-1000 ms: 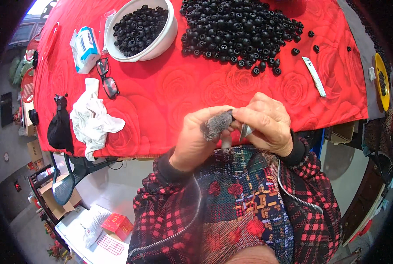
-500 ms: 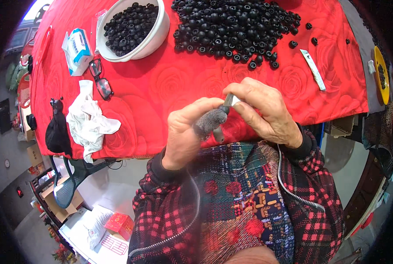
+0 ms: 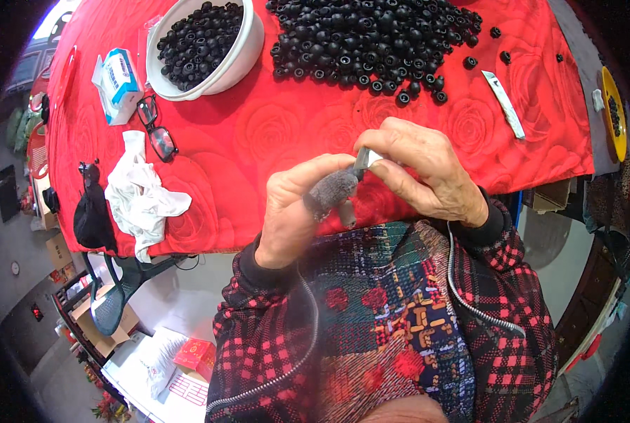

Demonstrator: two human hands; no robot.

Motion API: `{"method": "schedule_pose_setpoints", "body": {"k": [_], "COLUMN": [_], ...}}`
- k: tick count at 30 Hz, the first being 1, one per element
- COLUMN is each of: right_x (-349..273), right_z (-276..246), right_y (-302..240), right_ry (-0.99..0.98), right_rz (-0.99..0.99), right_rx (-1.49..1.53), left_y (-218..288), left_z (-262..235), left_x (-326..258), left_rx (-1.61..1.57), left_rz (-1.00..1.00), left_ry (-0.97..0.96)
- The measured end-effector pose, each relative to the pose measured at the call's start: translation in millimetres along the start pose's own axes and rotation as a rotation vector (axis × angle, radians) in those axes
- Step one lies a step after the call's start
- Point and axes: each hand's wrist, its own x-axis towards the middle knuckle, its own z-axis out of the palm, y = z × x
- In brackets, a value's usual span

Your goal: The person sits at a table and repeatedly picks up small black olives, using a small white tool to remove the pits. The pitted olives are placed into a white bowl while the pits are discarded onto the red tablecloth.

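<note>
Curls left fingers (image 3: 329, 165) inward, gripping a small, dark, roundish piece (image 3: 358, 173) beside their grey fuzzy cloth covering (image 3: 334, 187); arches right fingers (image 3: 392, 140) opposite, pinching a thin white-wrapped grey metal blade (image 3: 362, 158) near that piece.

- Bright light across the tabletop (image 3: 276, 134) around the hands (image 3: 435, 176).
- Soft shadow beside the white bowl (image 3: 250, 53), beyond them.
- Blown-out glare, far left.
- Black fisheye rim; edges bend.

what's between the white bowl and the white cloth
Glasses lie between the white bowl and white cloth, on the red tablecloth, in the head view.
</note>
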Motion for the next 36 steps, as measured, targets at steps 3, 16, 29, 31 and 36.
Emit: {"method": "schedule_pose_setpoints", "body": {"k": [3, 16, 29, 31, 36], "right_x": [0, -3, -15, -12, -4], "right_z": [0, -5, -14, -10, 16], "right_y": [1, 13, 3, -4, -14], "right_ry": [-0.01, -0.107, -0.126, -0.013, 0.16], "right_rz": [0.01, -0.019, 0.144, 0.287, 0.412], "right_rx": [0.022, 0.115, 0.369, 0.351, 0.491], "left_y": [0, -10, -4, -2, -11], "left_z": [-1, -11, -5, 7, 3], "left_x": [1, 4, 16, 10, 10], "left_rx": [-0.009, -0.084, -0.195, 0.141, 0.788], "left_rz": [-0.01, -0.076, 0.046, 0.076, 0.605], "left_ry": [-0.014, -0.087, 0.135, 0.244, 0.203]}}
